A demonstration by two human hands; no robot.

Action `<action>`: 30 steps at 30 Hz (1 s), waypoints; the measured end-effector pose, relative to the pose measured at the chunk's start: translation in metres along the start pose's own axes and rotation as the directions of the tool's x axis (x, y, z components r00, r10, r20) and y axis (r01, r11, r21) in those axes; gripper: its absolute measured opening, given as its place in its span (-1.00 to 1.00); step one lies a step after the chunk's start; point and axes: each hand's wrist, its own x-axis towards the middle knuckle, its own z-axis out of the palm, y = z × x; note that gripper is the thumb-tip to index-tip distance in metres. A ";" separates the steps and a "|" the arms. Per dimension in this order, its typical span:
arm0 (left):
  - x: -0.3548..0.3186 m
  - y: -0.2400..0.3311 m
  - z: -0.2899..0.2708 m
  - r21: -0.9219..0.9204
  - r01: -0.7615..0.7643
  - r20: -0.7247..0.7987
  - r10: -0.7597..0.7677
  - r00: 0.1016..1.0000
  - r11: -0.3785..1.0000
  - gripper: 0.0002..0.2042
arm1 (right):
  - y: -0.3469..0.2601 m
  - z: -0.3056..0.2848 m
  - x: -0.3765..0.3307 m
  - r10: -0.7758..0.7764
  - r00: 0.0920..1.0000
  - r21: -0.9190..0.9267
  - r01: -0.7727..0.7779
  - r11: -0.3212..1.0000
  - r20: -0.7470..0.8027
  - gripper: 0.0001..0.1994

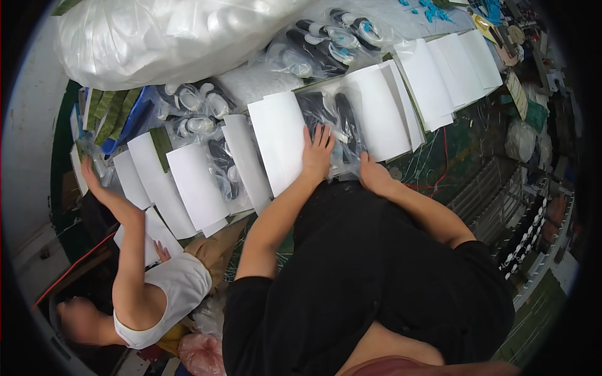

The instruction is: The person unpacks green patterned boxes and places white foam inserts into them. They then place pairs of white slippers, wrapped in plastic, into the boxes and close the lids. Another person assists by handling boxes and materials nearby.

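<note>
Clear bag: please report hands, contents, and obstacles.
Left hand flat on clear bag; right hand at its edge. Dark items inside. White sheets alongside, none covering it fully.

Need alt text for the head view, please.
A person's bare left hand lies on a clear plastic bag of black, shoe-shaped items, with the bare right hand at the bag's lower right edge. White rectangular sheets flank it; a co-worker in a white sleeveless top is at lower left, a large translucent plastic sack at upper left.

Head-worn fisheye looks steeply down, near; rim perhaps too dim.
</note>
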 end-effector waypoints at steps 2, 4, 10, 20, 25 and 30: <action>0.023 0.011 0.029 0.201 0.056 -0.117 -0.033 0.993 0.978 -0.19 | 0.004 0.026 0.021 -0.145 0.976 0.153 0.170 0.973 -0.162 -0.69; 0.035 0.013 0.048 0.024 0.052 -0.212 -0.045 0.976 0.998 -0.20 | -0.010 0.031 0.035 -0.228 0.949 0.174 0.268 0.948 -0.217 -0.76; -0.014 -0.045 0.000 -0.785 -0.152 -0.294 -0.145 0.945 0.601 -0.55 | -0.007 -0.027 0.012 -0.254 0.936 0.357 0.331 0.873 -0.245 -0.62; 0.049 0.096 -0.131 -0.805 -0.336 -0.532 -0.346 0.773 0.489 -0.76 | 0.123 -0.090 0.066 -0.122 0.778 0.379 0.429 0.820 -0.616 -0.62; 0.157 0.166 -0.113 -0.718 0.121 -0.257 -0.423 0.869 0.686 -0.84 | 0.171 -0.146 0.055 -0.402 0.704 -0.208 0.349 0.914 -0.585 -0.49; 0.190 0.199 -0.078 0.040 -0.026 0.002 0.026 1.000 0.999 -0.77 | 0.224 -0.189 0.065 -0.433 0.679 -0.252 0.355 0.900 -0.593 -0.50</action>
